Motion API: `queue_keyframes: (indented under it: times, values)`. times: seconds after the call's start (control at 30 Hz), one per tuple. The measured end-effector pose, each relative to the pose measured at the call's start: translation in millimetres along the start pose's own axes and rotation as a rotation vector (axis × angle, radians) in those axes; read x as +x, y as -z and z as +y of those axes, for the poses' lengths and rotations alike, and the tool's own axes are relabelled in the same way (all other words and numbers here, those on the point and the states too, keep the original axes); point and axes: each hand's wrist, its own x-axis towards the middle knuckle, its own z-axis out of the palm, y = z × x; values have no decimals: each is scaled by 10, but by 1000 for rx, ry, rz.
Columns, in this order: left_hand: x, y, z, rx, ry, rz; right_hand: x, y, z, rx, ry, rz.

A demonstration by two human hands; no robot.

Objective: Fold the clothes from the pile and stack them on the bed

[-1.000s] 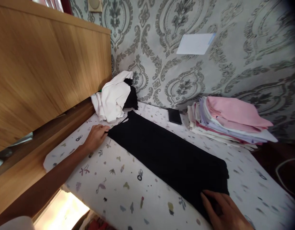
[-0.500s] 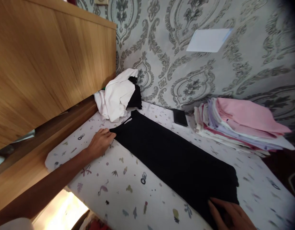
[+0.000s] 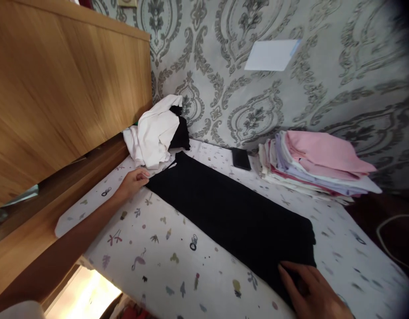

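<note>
A black shirt (image 3: 229, 212), folded into a long strip, lies flat and slantwise across the patterned white sheet (image 3: 178, 274). A small white label shows at its far left end. My left hand (image 3: 133, 182) pinches the near corner of that end between thumb and fingers. At the opposite end, low on the right, my right hand (image 3: 310, 288) has its thumb and fingers closed on the near corner of the cloth. Part of that grip is hidden by the hand itself.
A rumpled white cloth (image 3: 158, 128) lies over dark fabric by the wooden panel (image 3: 75, 84). Against the patterned wall (image 3: 211, 88) rest a flat black object (image 3: 241, 158) and a stack of folded clothes (image 3: 324, 155), pink on top. A white cord (image 3: 387, 221) curves at the right.
The view has shifted slightly, so most things sit further left. My left hand's fingers have lifted a little into a clearer pinch at the corner. The shirt still lies flat.
</note>
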Motion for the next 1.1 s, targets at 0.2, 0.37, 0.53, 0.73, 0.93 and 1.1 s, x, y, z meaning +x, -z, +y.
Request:
queue_keyframes:
  times: [0.2,0.37,0.53,0.73,0.93,1.1]
  values:
    - [-34,71,64,78,0,-42,-11,-15,-116,15,-9,87]
    - [-49,8,116,216,-85,-7,-20,0,-117,36,-43,109]
    - [-58,-50,308,190,-8,-53,-49,11,-3,-38,-139,177]
    - [-7,-111,440,336,94,-26,82,127,168,-36,-219,-11]
    - [45,-150,417,438,-2,-1,144,268,178,99,-288,-78]
    - [-11,-205,552,349,-19,-19,60,318,134,476,-403,-12]
